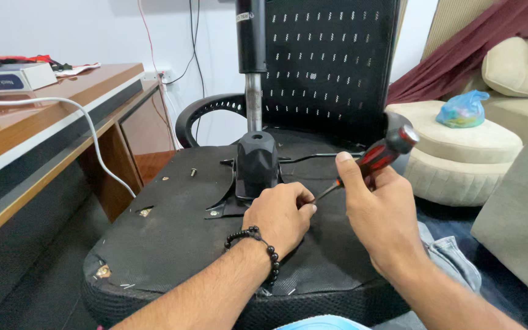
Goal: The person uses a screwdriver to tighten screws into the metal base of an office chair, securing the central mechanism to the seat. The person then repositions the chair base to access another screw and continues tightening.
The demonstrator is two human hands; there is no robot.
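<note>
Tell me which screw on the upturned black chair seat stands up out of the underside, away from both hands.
The small silver screw left of the black gas-lift mount: it sticks up, while the other screw heads sit flush.

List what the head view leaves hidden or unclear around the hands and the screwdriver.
- Screwdriver tip: hidden behind the left hand, so the fastener it meets cannot be seen.
- Left hand fingertips: curled under, so what they pinch cannot be told.
- Chair mechanism right side: covered by both hands.
- Gas cylinder top: cut off by the upper edge.
- Right hand palm: turned away.
</note>
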